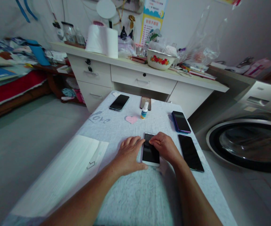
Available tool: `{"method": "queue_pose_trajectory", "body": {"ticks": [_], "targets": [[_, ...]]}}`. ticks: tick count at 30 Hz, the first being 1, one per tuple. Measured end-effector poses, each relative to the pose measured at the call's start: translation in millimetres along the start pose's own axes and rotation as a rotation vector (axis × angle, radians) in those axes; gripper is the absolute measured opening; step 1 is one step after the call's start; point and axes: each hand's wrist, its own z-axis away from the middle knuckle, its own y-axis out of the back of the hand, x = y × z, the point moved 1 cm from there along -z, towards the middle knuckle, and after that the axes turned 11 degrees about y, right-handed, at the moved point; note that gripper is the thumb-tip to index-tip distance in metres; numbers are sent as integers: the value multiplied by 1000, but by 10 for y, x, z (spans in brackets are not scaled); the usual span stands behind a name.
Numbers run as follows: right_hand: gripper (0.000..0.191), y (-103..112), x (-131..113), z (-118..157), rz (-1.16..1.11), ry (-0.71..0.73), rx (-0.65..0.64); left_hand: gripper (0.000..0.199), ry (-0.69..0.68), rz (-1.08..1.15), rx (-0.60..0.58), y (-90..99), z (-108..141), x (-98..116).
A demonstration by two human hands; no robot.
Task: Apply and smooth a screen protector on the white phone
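Observation:
A white smartphone [151, 153] with a dark screen lies face up on the cloth-covered table. Along its left side, my left hand [128, 155] steadies it, the thumb at the bottom edge and the fingertips by the upper left edge. My right hand [165, 146] is over the upper right of the screen with its fingers pinched together. Whatever small thing they hold, if anything, is mostly hidden. Beyond the phone stand a small white spray bottle [144, 111] and, behind it, a brown phone case [149, 103] lying flat.
Other phones lie on the table: a black phone [191, 153] and a purple-edged phone [181, 121] at right, another dark phone [119, 102] at far left. White paper [62, 169] covers the left front. A desk [130, 67] stands behind, a washing machine [255, 125] at right.

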Motion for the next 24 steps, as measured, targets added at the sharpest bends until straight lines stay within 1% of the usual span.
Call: {"method": "queue_pose_trajectory", "body": {"ticks": [7, 14, 17, 20, 24], "targets": [[14, -65, 129, -58, 100, -85, 119, 88, -6, 12, 6, 19, 1, 14], [19, -75, 218, -60, 200, -144, 186, 89, 6, 11, -11, 9, 2, -6], [19, -78, 221, -59, 203, -159, 194, 89, 6, 10, -9, 19, 6, -4], [18, -76, 234, -58, 182, -134, 184, 88, 0, 11, -3, 21, 6, -1], [16, -47, 241, -43, 116, -100, 120, 89, 7, 10, -9, 15, 5, 2]]}}
